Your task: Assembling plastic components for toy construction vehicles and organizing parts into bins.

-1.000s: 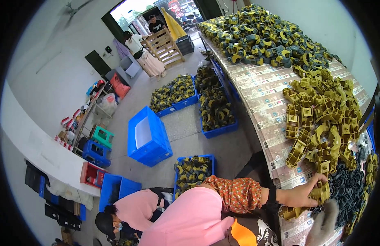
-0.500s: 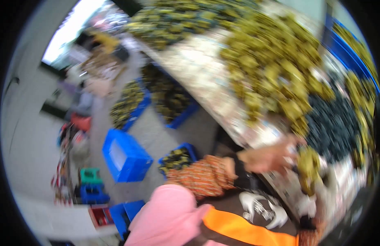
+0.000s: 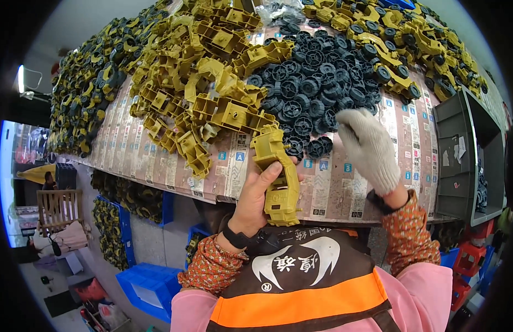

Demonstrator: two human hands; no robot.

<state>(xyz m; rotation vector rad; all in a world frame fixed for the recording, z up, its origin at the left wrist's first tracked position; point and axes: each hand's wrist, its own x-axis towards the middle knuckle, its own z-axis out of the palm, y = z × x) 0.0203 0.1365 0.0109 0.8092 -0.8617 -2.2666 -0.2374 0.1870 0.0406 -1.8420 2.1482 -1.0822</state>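
Note:
A yellow plastic toy vehicle chassis (image 3: 284,191) stands lengthwise over the table's near edge in my left hand (image 3: 253,202), which is bare and closed round its side, thumb on top. My right hand (image 3: 372,152) wears a white knitted glove. Its fingers are curled together at the near right side of a heap of dark toy wheels (image 3: 317,83); whatever they may hold is hidden. Beyond my left hand lies a large loose pile of similar yellow chassis (image 3: 212,83).
Chassis fitted with dark wheels are heaped at the far left (image 3: 96,94) and far right (image 3: 389,50). A grey crate (image 3: 452,166) stands at the table's right end. Below the table's left edge are blue crates, including an upturned-looking one (image 3: 143,293).
The view has swung round to face the table squarely and is sharper. My left hand now holds a yellow chassis upright before me, and my gloved right hand is at the wheels.

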